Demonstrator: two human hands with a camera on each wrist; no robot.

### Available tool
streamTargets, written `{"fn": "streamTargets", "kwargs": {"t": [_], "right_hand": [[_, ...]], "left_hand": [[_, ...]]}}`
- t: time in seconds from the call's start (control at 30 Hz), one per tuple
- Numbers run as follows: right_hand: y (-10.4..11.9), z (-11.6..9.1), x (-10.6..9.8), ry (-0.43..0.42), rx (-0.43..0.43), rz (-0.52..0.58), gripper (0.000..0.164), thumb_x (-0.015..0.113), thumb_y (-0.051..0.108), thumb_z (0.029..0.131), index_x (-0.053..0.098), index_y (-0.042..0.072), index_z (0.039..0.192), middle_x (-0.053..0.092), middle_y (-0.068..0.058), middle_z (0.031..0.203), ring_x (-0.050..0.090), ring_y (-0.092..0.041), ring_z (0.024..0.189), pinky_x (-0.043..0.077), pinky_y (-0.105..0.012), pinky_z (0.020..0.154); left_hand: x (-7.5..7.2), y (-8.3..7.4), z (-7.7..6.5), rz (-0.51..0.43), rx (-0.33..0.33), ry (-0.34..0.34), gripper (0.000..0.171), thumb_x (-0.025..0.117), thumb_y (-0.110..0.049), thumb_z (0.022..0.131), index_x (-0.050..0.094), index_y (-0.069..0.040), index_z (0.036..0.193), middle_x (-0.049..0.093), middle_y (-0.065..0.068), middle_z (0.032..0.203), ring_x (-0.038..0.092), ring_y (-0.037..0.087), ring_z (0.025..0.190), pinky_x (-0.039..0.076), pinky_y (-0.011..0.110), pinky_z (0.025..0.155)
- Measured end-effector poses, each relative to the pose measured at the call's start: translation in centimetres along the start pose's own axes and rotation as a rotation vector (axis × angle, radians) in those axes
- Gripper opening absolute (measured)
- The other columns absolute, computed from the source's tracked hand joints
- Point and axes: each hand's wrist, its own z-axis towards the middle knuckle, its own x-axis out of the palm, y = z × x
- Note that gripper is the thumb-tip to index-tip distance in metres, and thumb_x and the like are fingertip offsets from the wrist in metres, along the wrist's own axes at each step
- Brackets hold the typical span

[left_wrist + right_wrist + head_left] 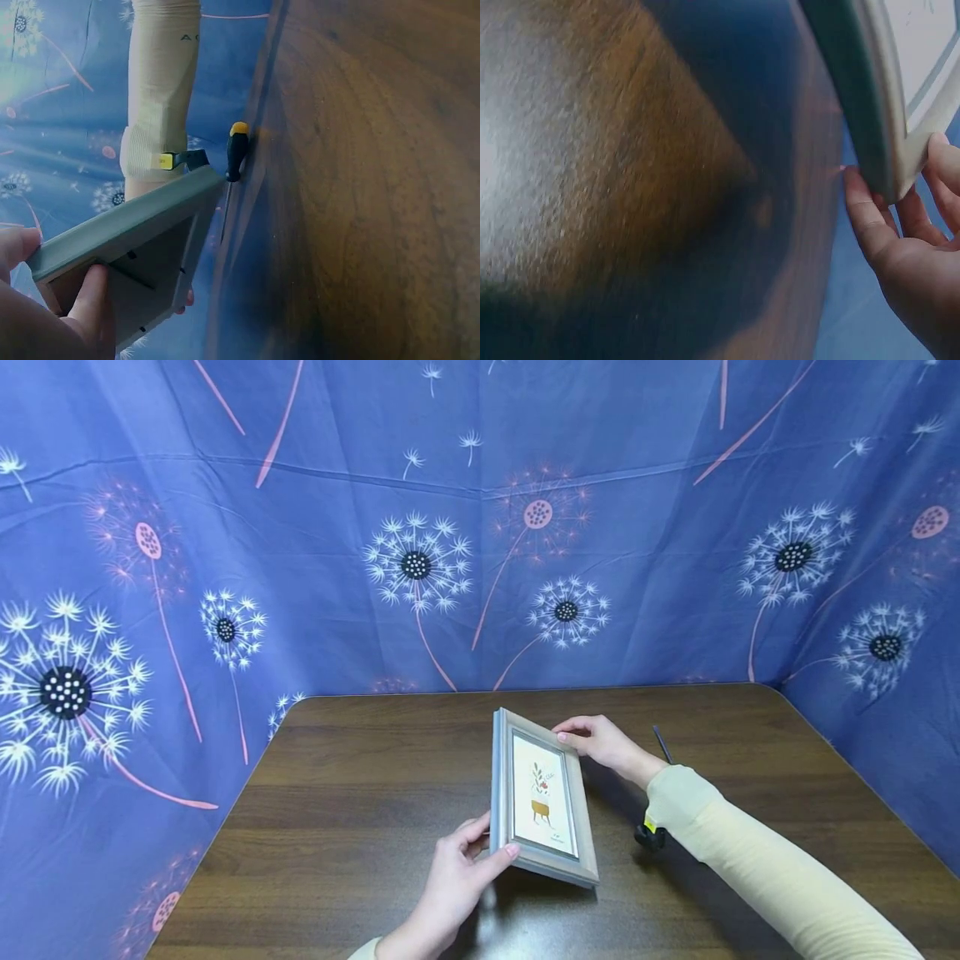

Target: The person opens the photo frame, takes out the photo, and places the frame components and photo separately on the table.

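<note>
A picture frame [543,793] with a light wooden border is held tilted above the table, its print of a potted plant facing up. My left hand [457,881] grips the near left corner, thumb over the front edge. At the far right corner, my right hand [600,743] pinches the border between thumb and fingers, as the right wrist view also shows of the frame's corner [892,161]. The left wrist view shows the frame's underside [150,262], a dark backing with small black tabs.
A screwdriver [238,150] with a black and yellow handle lies on the brown wooden table [337,827]; in the head view its shaft [662,743] shows beyond the right forearm. Blue dandelion-print cloth [480,527] hangs behind the table.
</note>
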Motion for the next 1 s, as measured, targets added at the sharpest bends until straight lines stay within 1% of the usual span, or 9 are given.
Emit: {"fn": "streamTargets", "kwargs": {"t": [0.1, 0.23, 0.37, 0.47, 0.6, 0.73, 0.87, 1.0], "right_hand": [[-0.2, -0.2, -0.5, -0.004, 0.007, 0.019, 0.032, 0.061, 0.028, 0.092, 0.066, 0.007, 0.116, 0.066, -0.012, 0.109, 0.061, -0.019, 0.093, 0.055, -0.045, 0.084], [-0.2, -0.6, -1.1, -0.006, 0.044, 0.045, 0.034, 0.061, 0.03, 0.092, 0.065, 0.008, 0.118, 0.066, -0.012, 0.113, 0.061, -0.021, 0.101, 0.052, -0.046, 0.091], [-0.3, -0.8, -1.3, -0.012, 0.072, 0.061, 0.036, 0.061, 0.032, 0.092, 0.065, 0.009, 0.12, 0.066, -0.011, 0.115, 0.06, -0.024, 0.106, 0.05, -0.044, 0.094], [-0.4, -0.9, -1.4, -0.016, 0.075, 0.085, 0.036, 0.062, 0.031, 0.091, 0.065, 0.008, 0.119, 0.066, -0.011, 0.115, 0.06, -0.025, 0.107, 0.05, -0.046, 0.095], [-0.6, -0.7, -1.5, -0.023, 0.078, 0.094, 0.038, 0.063, 0.032, 0.09, 0.065, 0.008, 0.119, 0.066, -0.012, 0.116, 0.059, -0.027, 0.11, 0.05, -0.047, 0.095], [-0.5, -0.8, -1.5, -0.035, 0.099, 0.071, 0.038, 0.065, 0.033, 0.089, 0.066, 0.008, 0.118, 0.065, -0.011, 0.117, 0.058, -0.028, 0.113, 0.049, -0.047, 0.096], [-0.3, -0.8, -1.2, -0.045, 0.109, 0.045, 0.036, 0.066, 0.033, 0.088, 0.068, 0.008, 0.114, 0.067, -0.01, 0.113, 0.059, -0.027, 0.109, 0.049, -0.046, 0.095], [-0.4, -0.7, -0.8, -0.049, 0.107, 0.027, 0.034, 0.068, 0.032, 0.087, 0.07, 0.009, 0.111, 0.069, -0.009, 0.109, 0.062, -0.024, 0.103, 0.051, -0.044, 0.093]], "left_hand": [[-0.1, 0.1, 0.0, -0.012, -0.026, 0.004, 0.057, 0.074, -0.014, 0.08, 0.052, 0.001, 0.131, 0.058, 0.018, 0.121, 0.061, 0.023, 0.109, 0.052, 0.019, 0.088], [-0.4, 0.2, 0.0, -0.044, -0.063, 0.011, 0.059, 0.074, -0.014, 0.08, 0.05, 0.004, 0.131, 0.058, 0.02, 0.125, 0.062, 0.022, 0.105, 0.053, 0.018, 0.086], [-0.7, 0.4, -0.1, -0.056, -0.098, 0.023, 0.063, 0.075, -0.014, 0.08, 0.047, 0.007, 0.132, 0.062, 0.019, 0.118, 0.064, 0.02, 0.101, 0.053, 0.019, 0.085], [-0.8, 0.6, -0.1, -0.047, -0.121, 0.03, 0.064, 0.075, -0.013, 0.079, 0.046, 0.007, 0.133, 0.066, 0.018, 0.111, 0.065, 0.017, 0.096, 0.054, 0.019, 0.084], [-1.0, 1.0, -0.1, -0.003, -0.14, 0.034, 0.064, 0.076, -0.012, 0.078, 0.047, 0.01, 0.13, 0.068, 0.018, 0.103, 0.066, 0.015, 0.09, 0.055, 0.018, 0.08], [-1.4, 1.5, -0.1, 0.073, -0.14, 0.047, 0.064, 0.077, -0.007, 0.076, 0.046, 0.015, 0.128, 0.069, 0.018, 0.098, 0.066, 0.018, 0.088, 0.057, 0.02, 0.075], [-1.7, 1.9, 0.0, 0.15, -0.142, 0.064, 0.066, 0.078, -0.002, 0.072, 0.046, 0.017, 0.127, 0.068, 0.015, 0.097, 0.065, 0.02, 0.083, 0.057, 0.02, 0.068], [-2.0, 2.2, 0.2, 0.224, -0.159, 0.081, 0.068, 0.08, -0.002, 0.069, 0.047, 0.016, 0.126, 0.066, 0.011, 0.093, 0.061, 0.016, 0.078, 0.056, 0.019, 0.063]]}}
